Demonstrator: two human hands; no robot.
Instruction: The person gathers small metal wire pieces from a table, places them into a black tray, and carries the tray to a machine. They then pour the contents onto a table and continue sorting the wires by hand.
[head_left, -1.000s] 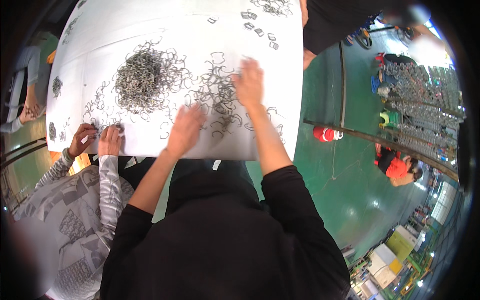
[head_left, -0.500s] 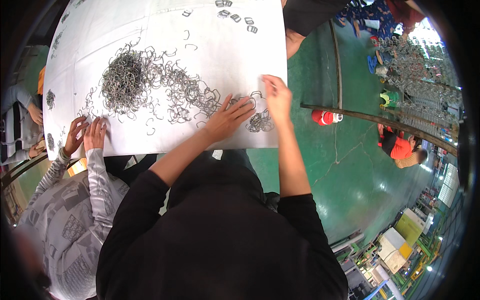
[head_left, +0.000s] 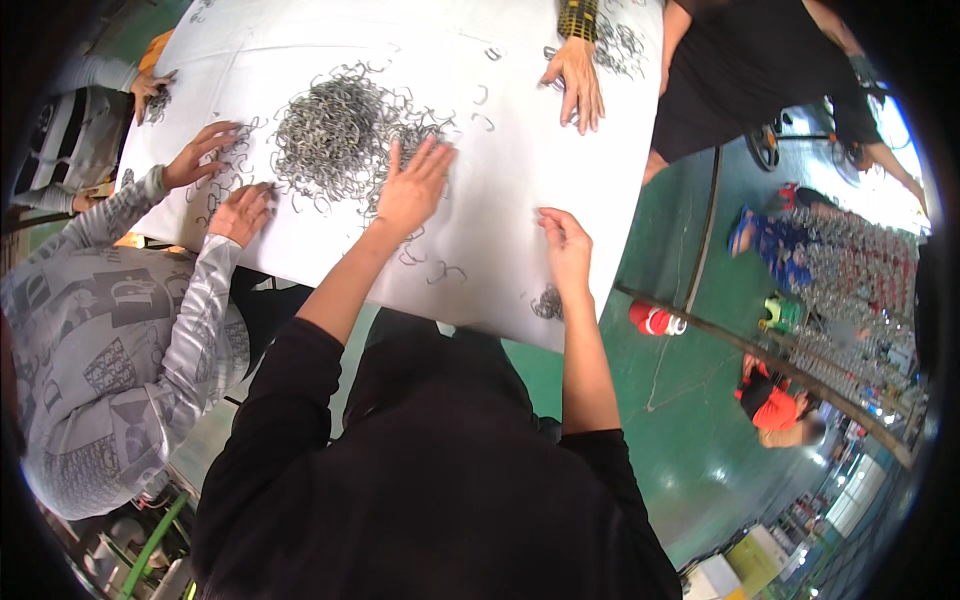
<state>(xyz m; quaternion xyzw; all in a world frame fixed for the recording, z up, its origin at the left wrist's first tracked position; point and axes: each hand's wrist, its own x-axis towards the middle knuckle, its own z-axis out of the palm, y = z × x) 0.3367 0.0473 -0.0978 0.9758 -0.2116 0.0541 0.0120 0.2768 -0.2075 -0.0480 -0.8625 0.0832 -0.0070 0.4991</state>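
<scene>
On the white-covered table (head_left: 500,170) lies a dense heap of grey bent-wire metal rings (head_left: 325,135), with loose ones trailing to its right. My left hand (head_left: 415,185) rests flat over the right part of these rings, fingers spread. Some rings are hidden under it. Closer to the table's right edge, my right hand (head_left: 568,248) hovers with fingers loosely bent and apart; nothing shows between them. Beside its wrist sits a small pile of rings (head_left: 547,302). A few single rings (head_left: 447,272) lie between my two hands, near the front edge.
At my left, a co-worker's hands (head_left: 240,212) are among loose rings. Across the table another person's hand (head_left: 578,85) lies near a scattered group of rings (head_left: 620,50). A dark-clothed person (head_left: 750,80) stands at the right edge. A red-and-white container (head_left: 655,319) is on the green floor.
The view has shifted. My left hand has moved left and farther in, onto rings by the heap. My right hand's fingers are more bent. Across the table, a person's hand has come into view.
</scene>
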